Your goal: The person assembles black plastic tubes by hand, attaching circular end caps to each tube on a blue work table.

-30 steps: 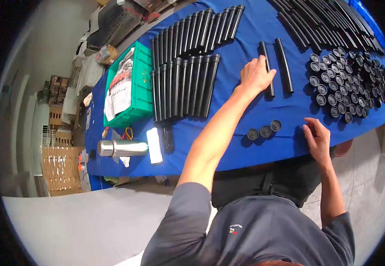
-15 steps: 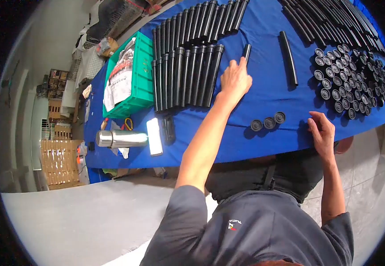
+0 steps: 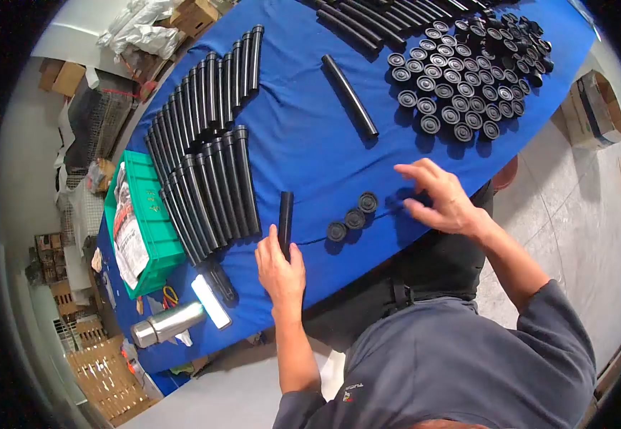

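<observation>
My left hand (image 3: 282, 270) is closed around the lower end of a short black tube (image 3: 286, 214), which points away from me on the blue cloth (image 3: 310, 164). Three round black caps (image 3: 354, 219) lie in a slanting row to its right. Beyond them my right hand (image 3: 439, 196) hovers with thumb and fingers apart, holding nothing. A longer black tube (image 3: 350, 96) lies alone farther up. Many round caps (image 3: 461, 79) are spread at the upper right. Two rows of capped black tubes (image 3: 207, 93) lie on the left side.
Left of the tubes stands a green crate (image 3: 160, 239) with a printed bag inside. Near the left front lie a steel bottle (image 3: 171, 323), a lit phone (image 3: 211, 302) and a dark object beside it. More tubes (image 3: 346, 28) lie at the far edge.
The view has turned and shifted. My left hand has come nearer the front edge with the short tube. My right hand has risen toward the three caps, its fingers spread wider.
</observation>
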The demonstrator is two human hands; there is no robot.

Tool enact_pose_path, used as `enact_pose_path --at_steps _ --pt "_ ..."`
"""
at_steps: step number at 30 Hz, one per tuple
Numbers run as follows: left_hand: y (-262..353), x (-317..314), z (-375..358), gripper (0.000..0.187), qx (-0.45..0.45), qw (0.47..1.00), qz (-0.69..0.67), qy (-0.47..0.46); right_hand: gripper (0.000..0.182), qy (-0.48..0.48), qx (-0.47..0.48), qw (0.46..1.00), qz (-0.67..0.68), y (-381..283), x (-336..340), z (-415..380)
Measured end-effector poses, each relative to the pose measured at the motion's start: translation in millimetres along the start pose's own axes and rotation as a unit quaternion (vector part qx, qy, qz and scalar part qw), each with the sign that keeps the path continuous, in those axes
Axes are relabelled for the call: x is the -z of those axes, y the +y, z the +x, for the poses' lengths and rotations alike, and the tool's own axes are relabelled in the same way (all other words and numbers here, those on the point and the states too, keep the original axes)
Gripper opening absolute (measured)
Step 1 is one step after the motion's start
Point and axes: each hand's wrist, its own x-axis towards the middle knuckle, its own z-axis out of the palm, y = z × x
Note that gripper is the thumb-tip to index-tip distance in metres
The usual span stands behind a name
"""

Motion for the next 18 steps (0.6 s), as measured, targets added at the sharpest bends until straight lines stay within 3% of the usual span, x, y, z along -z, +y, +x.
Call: enact_pose_path --at_steps 3,7,9,11,18 --pt "0 -10 2 0.047 -0.016 1.000 0.019 0.019 0.067 -0.052 0.118 0.989 -0.079 -15 -15 16" --pt "-1 -11 0 0.046 -0.018 0.999 0.024 0.021 0.079 -0.134 0.142 0.967 -0.162 -20 -36 31" --pt "-2 -9 0 0.046 -0.020 1.000 0.012 0.018 0.086 -0.117 0.156 0.960 -0.202 -34 -31 32" --pt "-2 -10 -1 0.045 -0.022 1.000 0.004 0.021 0.081 -0.079 0.208 0.952 -0.210 -39 -36 35" --pt "-1 -7 -3 0.047 -0.035 0.999 0.003 0.026 0.063 -0.134 0.330 0.900 -0.251 -25 -72 55"
